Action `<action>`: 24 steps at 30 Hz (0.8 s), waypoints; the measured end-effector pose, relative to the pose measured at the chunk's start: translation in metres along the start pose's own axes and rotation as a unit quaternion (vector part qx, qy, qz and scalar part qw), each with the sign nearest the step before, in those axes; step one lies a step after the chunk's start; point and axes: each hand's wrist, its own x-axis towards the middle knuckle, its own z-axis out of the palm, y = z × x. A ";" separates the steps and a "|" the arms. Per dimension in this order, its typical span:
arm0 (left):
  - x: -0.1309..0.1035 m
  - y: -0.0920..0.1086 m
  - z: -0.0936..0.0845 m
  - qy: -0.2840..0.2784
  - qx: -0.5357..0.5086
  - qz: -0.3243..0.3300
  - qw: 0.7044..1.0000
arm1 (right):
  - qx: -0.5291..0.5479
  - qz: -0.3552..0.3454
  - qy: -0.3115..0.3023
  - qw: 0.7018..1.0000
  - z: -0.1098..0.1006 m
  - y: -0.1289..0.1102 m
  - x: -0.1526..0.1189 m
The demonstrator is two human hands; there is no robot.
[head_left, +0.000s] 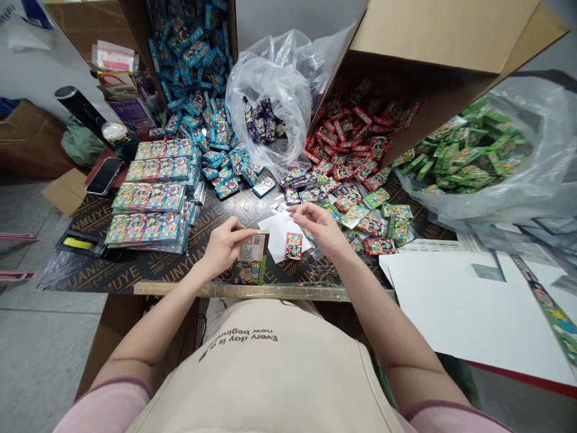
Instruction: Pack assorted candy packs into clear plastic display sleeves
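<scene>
My left hand pinches the top edge of a few small flat printed packets, black, green and grey, held upright near the table's front edge. My right hand has its thumb and fingertips brought together above a white paper sheet. What they hold, if anything, I cannot make out. A small red printed box lies on the sheet, just below my right fingers. Close beyond that hand are loose purple boxes and mixed red and green ones.
Stacked packs of several colours stand at the left, by a phone. Blue boxes spill from a carton at the back. A clear bag holds purple boxes; a carton holds red ones. White sheets lie right.
</scene>
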 end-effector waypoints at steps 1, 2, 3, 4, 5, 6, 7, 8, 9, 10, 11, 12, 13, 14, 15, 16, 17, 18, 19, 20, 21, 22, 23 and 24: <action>-0.001 0.001 0.000 0.017 -0.020 -0.009 1.000 | 0.013 0.006 -0.048 0.999 0.009 -0.011 0.004; -0.001 0.001 0.001 0.032 -0.037 -0.020 0.999 | 0.020 0.013 -0.095 0.995 0.016 -0.020 0.009; -0.002 0.002 0.001 0.047 -0.052 -0.032 0.997 | 0.022 0.020 -0.139 0.990 0.023 -0.027 0.013; -0.002 0.002 0.000 0.062 -0.064 -0.042 0.995 | 0.021 0.028 -0.181 0.983 0.029 -0.032 0.018; -0.003 0.002 0.000 0.075 -0.073 -0.050 0.993 | 0.018 0.035 -0.219 0.975 0.035 -0.034 0.022; -0.003 0.003 0.000 0.085 -0.078 -0.055 0.992 | 0.013 0.041 -0.254 0.966 0.039 -0.035 0.026; -0.003 0.003 -0.001 0.089 -0.082 -0.057 0.991 | 0.007 0.044 -0.284 0.958 0.044 -0.035 0.030; -0.003 0.003 -0.001 0.091 -0.083 -0.058 0.991 | 0.002 0.045 -0.307 0.951 0.047 -0.033 0.034; -0.003 0.004 -0.002 0.091 -0.082 -0.058 0.991 | -0.005 0.042 -0.325 0.945 0.051 -0.031 0.037; -0.003 0.005 -0.003 0.089 -0.080 -0.058 0.991 | -0.013 0.038 -0.338 0.940 0.053 -0.029 0.040; -0.003 0.006 -0.004 0.088 -0.079 -0.058 0.991 | -0.021 0.034 -0.347 0.937 0.056 -0.027 0.042; -0.003 0.007 -0.005 0.088 -0.080 -0.058 0.991 | -0.029 0.030 -0.353 0.935 0.058 -0.025 0.044; -0.003 0.008 -0.005 0.089 -0.082 -0.059 0.991 | -0.034 0.028 -0.357 0.933 0.060 -0.024 0.046; -0.002 0.009 -0.006 0.089 -0.085 -0.061 0.991 | -0.037 0.028 -0.360 0.932 0.061 -0.023 0.047; -0.002 0.010 -0.005 0.090 -0.088 -0.065 0.990 | -0.038 0.031 -0.362 0.931 0.062 -0.023 0.048; -0.002 0.010 -0.005 0.094 -0.090 -0.069 0.989 | -0.039 0.034 -0.364 0.930 0.062 -0.023 0.050; -0.002 0.011 -0.003 0.100 -0.090 -0.076 0.988 | -0.040 0.037 -0.365 0.930 0.062 -0.023 0.051; -0.002 0.011 -0.002 0.108 -0.089 -0.082 0.987 | -0.043 0.041 -0.365 0.929 0.062 -0.023 0.052; -0.002 0.011 0.000 0.115 -0.087 -0.088 0.986 | -0.045 0.046 -0.366 0.928 0.062 -0.023 0.054; -0.002 0.011 0.002 0.121 -0.084 -0.092 0.985 | -0.048 0.050 -0.365 0.928 0.062 -0.022 0.055; -0.002 0.010 0.004 0.125 -0.081 -0.094 0.984 | -0.049 0.055 -0.364 0.928 0.063 -0.021 0.056; -0.003 0.009 0.006 0.125 -0.076 -0.093 0.985 | -0.051 0.060 -0.362 0.929 0.064 -0.020 0.057; -0.003 0.008 0.008 0.126 -0.068 -0.090 0.986 | -0.054 0.064 -0.358 0.930 0.065 -0.019 0.058; -0.004 0.007 0.010 0.126 -0.057 -0.084 0.987 | -0.057 0.064 -0.351 0.932 0.066 -0.018 0.058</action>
